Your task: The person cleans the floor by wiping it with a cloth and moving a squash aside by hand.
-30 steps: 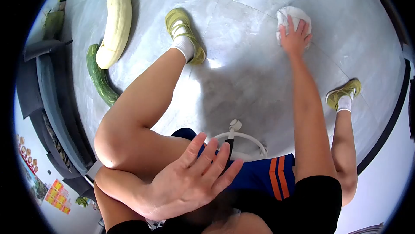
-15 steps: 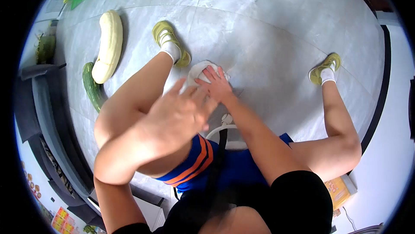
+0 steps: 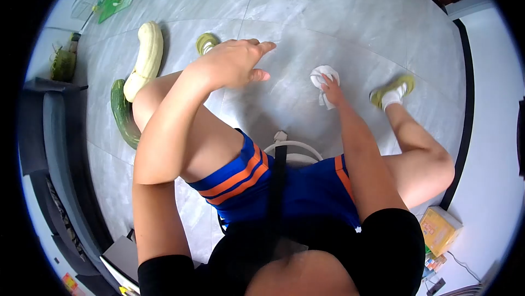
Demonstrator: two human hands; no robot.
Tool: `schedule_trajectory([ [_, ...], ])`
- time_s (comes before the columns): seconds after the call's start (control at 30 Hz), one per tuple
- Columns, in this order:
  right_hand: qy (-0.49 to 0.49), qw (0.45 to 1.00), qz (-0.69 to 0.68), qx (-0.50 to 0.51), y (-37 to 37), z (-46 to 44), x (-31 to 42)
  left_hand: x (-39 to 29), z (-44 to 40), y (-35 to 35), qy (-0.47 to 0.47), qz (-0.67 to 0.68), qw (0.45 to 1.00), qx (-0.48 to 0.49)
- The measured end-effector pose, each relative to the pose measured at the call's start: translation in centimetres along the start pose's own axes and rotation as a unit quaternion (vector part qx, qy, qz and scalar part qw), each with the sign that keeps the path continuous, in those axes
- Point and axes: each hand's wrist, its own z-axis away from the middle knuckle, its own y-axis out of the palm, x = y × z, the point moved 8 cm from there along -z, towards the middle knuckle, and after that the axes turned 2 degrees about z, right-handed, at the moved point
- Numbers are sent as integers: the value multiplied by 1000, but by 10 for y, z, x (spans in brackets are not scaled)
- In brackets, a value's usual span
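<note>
A white cloth [image 3: 324, 73] lies bunched on the grey tiled floor [image 3: 306, 0] between the two feet. My right hand [image 3: 332, 89] presses on its right part, fingers spread, with a tail of cloth hanging below. Raised in the air over the left leg, my left hand [image 3: 238, 62] holds nothing; its thumb stands apart from the fingers. It partly covers the left shoe [image 3: 205, 41].
At the left, a pale long gourd [image 3: 149, 52] and a green striped gourd [image 3: 123, 112] lie beside the left knee. The right shoe [image 3: 394, 91] is right of the cloth. A white curved frame [image 3: 298, 145] stands between the legs; a yellow box [image 3: 438, 233] is lower right.
My right hand and the cloth have moved right, away from the left shoe. My left hand has risen and now points forward, apart from the right arm. The view has shifted slightly.
</note>
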Motion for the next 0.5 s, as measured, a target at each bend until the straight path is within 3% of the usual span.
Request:
schedule_trajectory([
  [0.03, -6, 998, -58, -2, 0, 0, -6, -3, 2, -2, -7, -12, 1000, -4],
  [0.13, 3, 1000, -5, 23, -1, 7, -10, -26, 16, -7, 40, -90, 995, -23],
  [0.17, 4, 1000, 27, 9, 1, 13, -6, -39, 21, -8, 70, -126, 989, -29],
  [0.27, -1, 989, 135, -61, 12, 40, 18, -60, 18, 2, 116, -4, 992, 49],
  [0.33, -32, 966, 232, -112, 9, 69, 52, -62, 24, 19, 123, -115, 984, 61],
  [0.37, -47, 965, 220, -135, 12, 83, 64, -61, 26, 28, 103, -146, 980, 86],
  [0.4, -64, 962, 209, -162, 16, 93, 77, -62, 31, 34, 138, -155, 977, 55],
  [0.5, -113, 971, 179, -111, 42, 101, 109, -73, 23, 44, 150, -126, 974, 115],
])
